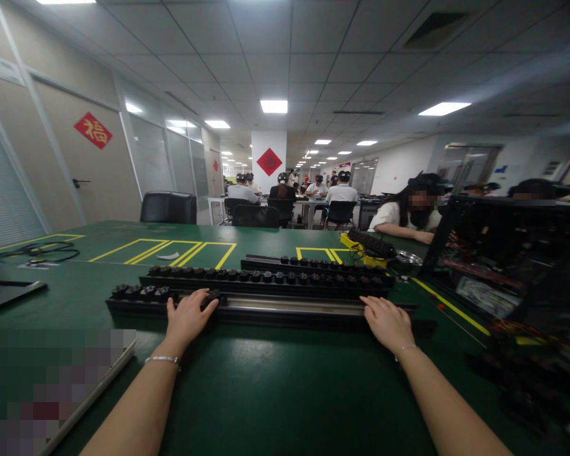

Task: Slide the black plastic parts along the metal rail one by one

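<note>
A long black rail (289, 306) with a bare metallic channel lies crosswise before me on the green table. Several small black socket-like modules (147, 291) sit at its left end. My left hand (187, 320) is over the rail, its fingers closed around another small black module (213, 296) in the channel. Fingers stretched out, my right hand (388, 322) rests on the rail near its right end. Behind it, a second black rail (266, 278) carries a full row of similar modules. A third rail (313, 261) lies farther back, partly filled.
At right stands an open black case (484, 272) with wires and boards inside. Yellow bins (375, 259) and a metal bowl (408, 257) are near a co-worker (408, 209). Cables (42, 251) lie at far left, a black panel (9, 296) nearer. Yellow tape (187, 253) marks the table.
</note>
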Action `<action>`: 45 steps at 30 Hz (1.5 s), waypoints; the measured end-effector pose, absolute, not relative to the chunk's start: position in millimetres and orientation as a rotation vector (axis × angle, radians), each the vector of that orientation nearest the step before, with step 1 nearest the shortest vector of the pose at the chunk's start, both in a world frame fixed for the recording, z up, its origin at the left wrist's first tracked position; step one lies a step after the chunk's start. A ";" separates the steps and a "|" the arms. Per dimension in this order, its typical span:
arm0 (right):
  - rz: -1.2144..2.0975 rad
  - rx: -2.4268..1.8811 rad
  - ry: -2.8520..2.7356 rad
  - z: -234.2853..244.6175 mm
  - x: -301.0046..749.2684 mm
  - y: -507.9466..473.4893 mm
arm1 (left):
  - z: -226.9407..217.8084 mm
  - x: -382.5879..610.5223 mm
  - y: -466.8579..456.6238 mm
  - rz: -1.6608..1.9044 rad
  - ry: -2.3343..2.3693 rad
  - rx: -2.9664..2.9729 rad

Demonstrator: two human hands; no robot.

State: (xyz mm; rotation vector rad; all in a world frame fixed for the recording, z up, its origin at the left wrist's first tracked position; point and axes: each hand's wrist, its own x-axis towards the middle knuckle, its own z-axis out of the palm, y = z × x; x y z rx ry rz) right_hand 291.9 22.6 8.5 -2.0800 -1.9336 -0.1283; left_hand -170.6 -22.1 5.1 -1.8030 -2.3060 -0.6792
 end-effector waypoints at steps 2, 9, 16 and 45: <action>-0.128 -2.084 -1.929 8.8 291.6 22.2 | 5.2 -170.6 -22.3 -0.689 -2.310 -1.804; -0.193 -2.087 -1.930 7.3 290.7 22.2 | 6.6 -170.5 -23.1 -0.673 -2.271 -1.840; -0.178 -2.063 -1.937 6.8 292.1 23.2 | 3.4 -169.4 -21.3 -0.625 -2.148 -1.868; -0.176 -2.067 -1.924 7.6 291.1 21.4 | 3.6 -171.4 -20.1 -0.628 -2.161 -1.980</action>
